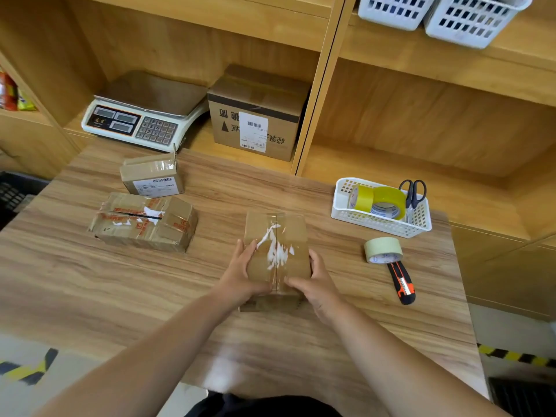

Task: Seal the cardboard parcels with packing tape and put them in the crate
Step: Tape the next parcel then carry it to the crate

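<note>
With left hand (240,276) and right hand (317,285) clasping the parcel (278,236), fingers (248,248) curled round its sides, the thumbs (293,281) should rub the seam tape (276,219) firmly flat.

The person shows as two bare forearms and two bare hands. The left forearm (144,350) and the right forearm (400,356) are uncovered along all of their visible length, smooth, and narrow toward the wrists. The left hand (240,275) and the right hand (317,285) are ungloved; the nails are too blurred to tell. Low between the arms shows a dark, black-looking garment (264,406), its cut unclear.
</note>
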`<state>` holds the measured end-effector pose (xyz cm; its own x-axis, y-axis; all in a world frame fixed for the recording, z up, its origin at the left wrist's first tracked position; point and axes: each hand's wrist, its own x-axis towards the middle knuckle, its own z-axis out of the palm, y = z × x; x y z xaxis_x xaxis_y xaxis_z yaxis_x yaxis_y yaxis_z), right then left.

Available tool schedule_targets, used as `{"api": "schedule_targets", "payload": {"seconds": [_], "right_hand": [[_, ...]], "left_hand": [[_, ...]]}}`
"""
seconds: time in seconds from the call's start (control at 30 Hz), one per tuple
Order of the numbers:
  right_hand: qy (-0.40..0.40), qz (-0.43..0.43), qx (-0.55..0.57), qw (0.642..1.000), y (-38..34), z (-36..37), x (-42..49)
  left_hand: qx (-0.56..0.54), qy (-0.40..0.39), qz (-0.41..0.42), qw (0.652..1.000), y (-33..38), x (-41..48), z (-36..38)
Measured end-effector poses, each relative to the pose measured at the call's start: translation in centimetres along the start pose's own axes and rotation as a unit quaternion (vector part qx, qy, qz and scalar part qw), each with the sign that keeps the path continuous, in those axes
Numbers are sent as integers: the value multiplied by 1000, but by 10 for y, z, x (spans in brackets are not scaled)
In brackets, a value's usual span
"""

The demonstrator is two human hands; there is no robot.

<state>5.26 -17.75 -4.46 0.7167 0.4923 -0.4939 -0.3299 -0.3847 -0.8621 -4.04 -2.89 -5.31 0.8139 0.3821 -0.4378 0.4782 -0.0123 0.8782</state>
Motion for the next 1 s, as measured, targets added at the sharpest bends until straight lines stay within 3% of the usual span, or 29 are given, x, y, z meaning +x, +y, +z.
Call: {"api": "schedule_targets", "payload": {"seconds": [0.13, 0.23, 0.37, 0.47, 0.73, 0.9, 1.0], "right_hand": [[-17, 1, -118, 993, 4, 3, -1], [19, -22, -211, 977, 10, 10, 5], [28, -3, -327, 945, 16, 11, 11], [26, -3, -357, 934, 15, 15, 9], [119, -47, -380, 916, 28, 21, 15], [38, -60, -384, 920, 25, 9, 16], [6, -93, -450, 888, 16, -5, 19]], "left_hand": [[101, 0, -4, 995, -14, -2, 6], [188, 23, 6, 982, -21, 4, 9], [213, 31, 9, 976, -24, 6, 7], [217, 40, 15, 975, -25, 7, 6], [261, 122, 29, 957, -24, 9, 12], [239, 165, 56, 955, -23, 15, 12], [214, 154, 54, 963, -16, 22, 13]]}}
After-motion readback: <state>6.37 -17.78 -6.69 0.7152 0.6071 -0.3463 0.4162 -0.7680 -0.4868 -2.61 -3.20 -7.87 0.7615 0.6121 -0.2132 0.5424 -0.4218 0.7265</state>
